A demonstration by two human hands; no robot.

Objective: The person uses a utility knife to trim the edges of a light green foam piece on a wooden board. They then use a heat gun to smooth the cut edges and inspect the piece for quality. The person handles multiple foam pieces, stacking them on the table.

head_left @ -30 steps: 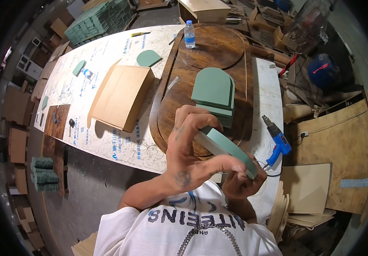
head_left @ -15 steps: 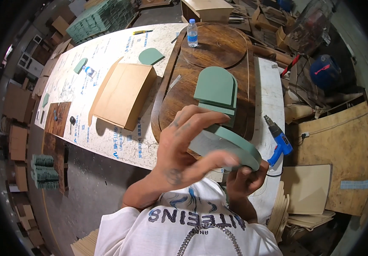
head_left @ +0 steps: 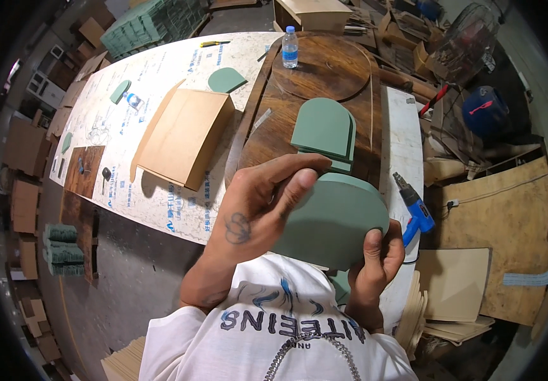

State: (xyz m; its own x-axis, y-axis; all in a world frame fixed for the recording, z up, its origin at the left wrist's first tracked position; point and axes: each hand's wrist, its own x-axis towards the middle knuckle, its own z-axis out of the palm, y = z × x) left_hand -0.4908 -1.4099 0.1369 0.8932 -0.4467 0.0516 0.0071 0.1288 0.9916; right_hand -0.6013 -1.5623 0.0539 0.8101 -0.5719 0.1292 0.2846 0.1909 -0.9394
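Observation:
I hold a green arch-shaped foam panel (head_left: 337,219) close in front of my chest, its flat face turned up toward me. My left hand (head_left: 255,206) lies across its left edge with fingers spread over the top. My right hand (head_left: 375,257) grips its lower right edge, thumb on the face. Beyond it, a stack of like green arched panels (head_left: 323,132) rests on a dark wooden board (head_left: 312,76).
A blue heat gun (head_left: 415,208) lies at the right on a white strip. A folded tan cardboard piece (head_left: 182,136), a water bottle (head_left: 290,47) and small green pieces (head_left: 225,80) sit on the long white table (head_left: 128,190). Plywood sheets (head_left: 455,282) lie at the lower right.
The green panel has turned from edge-on to flat, its face now toward me. My left hand slid over its left side; my right hand shifted to its lower right edge.

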